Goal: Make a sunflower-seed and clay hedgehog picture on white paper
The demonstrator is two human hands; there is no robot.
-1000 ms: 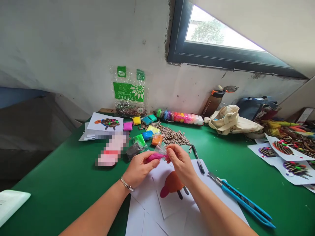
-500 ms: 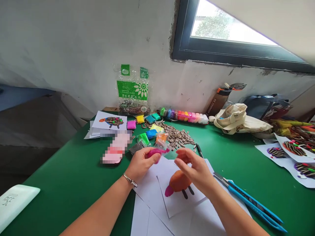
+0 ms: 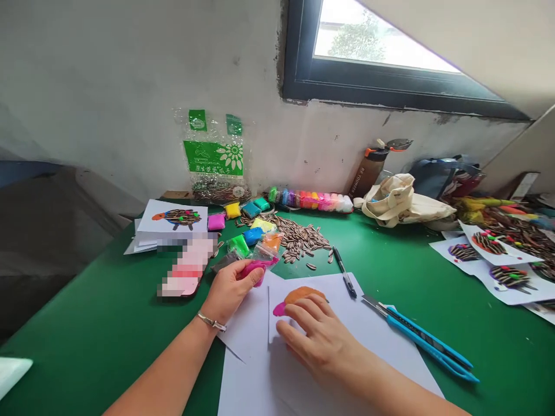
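My left hand (image 3: 226, 293) is closed around a magenta clay packet (image 3: 256, 271), its clear plastic sticking out past the fingertips. Over the small white paper (image 3: 274, 332), my right hand (image 3: 318, 338) lies low with its fingers bent and apart, and no object shows in it. Beneath those fingers is an orange clay shape (image 3: 306, 293), partly covered. A magenta clay patch (image 3: 279, 309) joins its left end. Larger white sheets (image 3: 347, 370) lie underneath.
Sunflower seeds (image 3: 303, 238) and clay packets, including a blue packet (image 3: 254, 235), lie behind my hands. To the right are a black pen (image 3: 344, 271) and a blue utility knife (image 3: 429, 338). Finished pictures (image 3: 511, 277) lie far right, a seed bag (image 3: 217, 159) stands at the wall.
My right hand has come down and left onto the small paper, now covering much of the orange shape. The left hand keeps the magenta packet. The view has turned slightly right.
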